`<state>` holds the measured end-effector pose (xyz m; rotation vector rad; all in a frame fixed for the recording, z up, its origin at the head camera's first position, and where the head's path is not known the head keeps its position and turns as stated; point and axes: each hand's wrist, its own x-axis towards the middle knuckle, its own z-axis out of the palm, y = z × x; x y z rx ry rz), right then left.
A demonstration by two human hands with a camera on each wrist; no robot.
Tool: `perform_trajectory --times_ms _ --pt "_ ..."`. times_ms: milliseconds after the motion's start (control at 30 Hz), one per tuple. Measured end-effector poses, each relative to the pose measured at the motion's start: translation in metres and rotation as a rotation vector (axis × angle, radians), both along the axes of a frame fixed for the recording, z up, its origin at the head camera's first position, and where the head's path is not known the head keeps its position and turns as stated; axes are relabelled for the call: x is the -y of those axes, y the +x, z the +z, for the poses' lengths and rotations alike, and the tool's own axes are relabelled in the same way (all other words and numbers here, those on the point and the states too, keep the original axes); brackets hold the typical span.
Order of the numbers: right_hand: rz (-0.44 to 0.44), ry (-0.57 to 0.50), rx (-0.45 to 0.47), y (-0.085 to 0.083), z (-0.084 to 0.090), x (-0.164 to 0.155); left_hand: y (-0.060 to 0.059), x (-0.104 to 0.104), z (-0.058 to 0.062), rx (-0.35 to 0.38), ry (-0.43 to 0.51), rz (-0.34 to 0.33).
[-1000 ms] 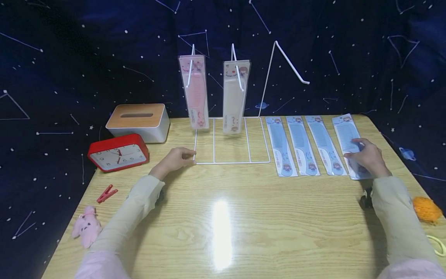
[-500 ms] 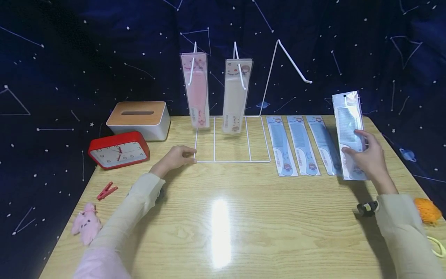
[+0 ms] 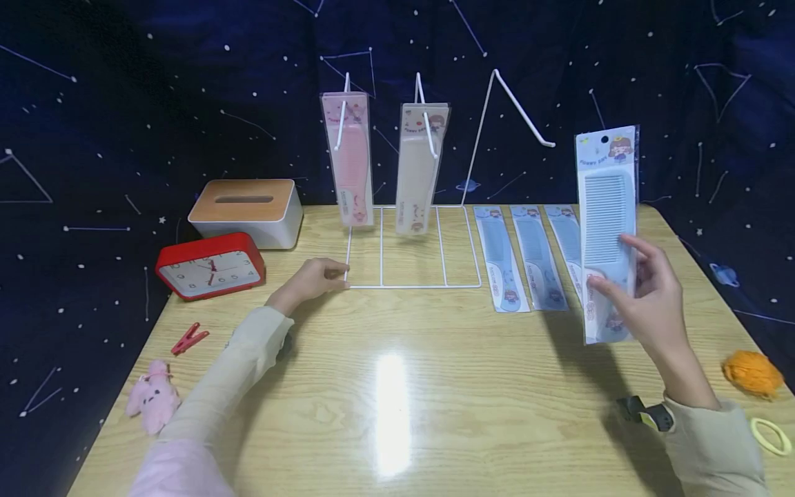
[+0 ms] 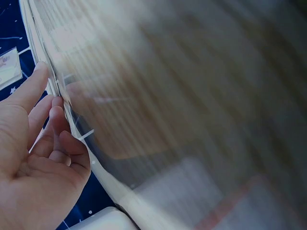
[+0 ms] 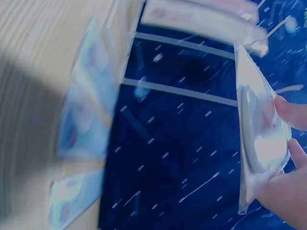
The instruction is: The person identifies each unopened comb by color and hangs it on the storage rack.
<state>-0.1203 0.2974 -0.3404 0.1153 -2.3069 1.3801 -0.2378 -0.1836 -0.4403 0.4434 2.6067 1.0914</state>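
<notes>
My right hand (image 3: 652, 297) grips a blue comb in a clear packet (image 3: 605, 214) by its lower half, thumb on the front. The packet is upright above the table, its hang hole at the top. In the right wrist view the packet (image 5: 261, 129) shows edge-on between the fingers. My left hand (image 3: 310, 283) pinches the left side of the white wire display rack (image 3: 413, 287) near its front corner. A pink packaged comb (image 3: 352, 162) hangs on the rack's left hook, a white packaged comb (image 3: 417, 172) on the middle one. The right hook (image 3: 524, 110) is bare.
Three blue packaged combs (image 3: 502, 259) lie in a row right of the rack, the last partly hidden. At left are a tissue box (image 3: 245, 214), red clock (image 3: 211, 266), red clothespin (image 3: 189, 338) and pink plush toy (image 3: 154, 400). Orange yarn (image 3: 753, 373) and a yellow ring (image 3: 771, 436) lie at right.
My right hand has lifted the rightmost blue packaged comb off the table, tilted it upright and brought it left, over the row's last packet. My left hand has stayed at the rack.
</notes>
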Motion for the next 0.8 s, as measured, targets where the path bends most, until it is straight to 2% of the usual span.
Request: perform_trajectory --times_ms 67,167,267,400,600,800 --pt "0.055 -0.083 -0.059 0.007 0.005 0.01 0.0 0.0 0.001 -0.004 -0.001 -0.004" --pt "0.211 -0.256 -0.142 0.014 0.009 0.023 0.0 0.0 0.001 0.004 0.001 -0.003" --pt "0.295 -0.286 -0.147 0.018 0.01 0.032 0.0 0.0 0.0 0.013 0.002 -0.005" --pt "0.265 -0.207 -0.087 0.017 0.008 0.041 0.0 0.0 -0.001 0.013 0.001 -0.001" --pt "0.239 -0.188 -0.063 0.01 0.003 0.047 -0.001 0.0 -0.001 0.006 0.012 -0.002" --pt "0.184 -0.063 -0.023 -0.001 0.0 0.049 -0.001 0.001 -0.001 0.021 0.015 0.011"
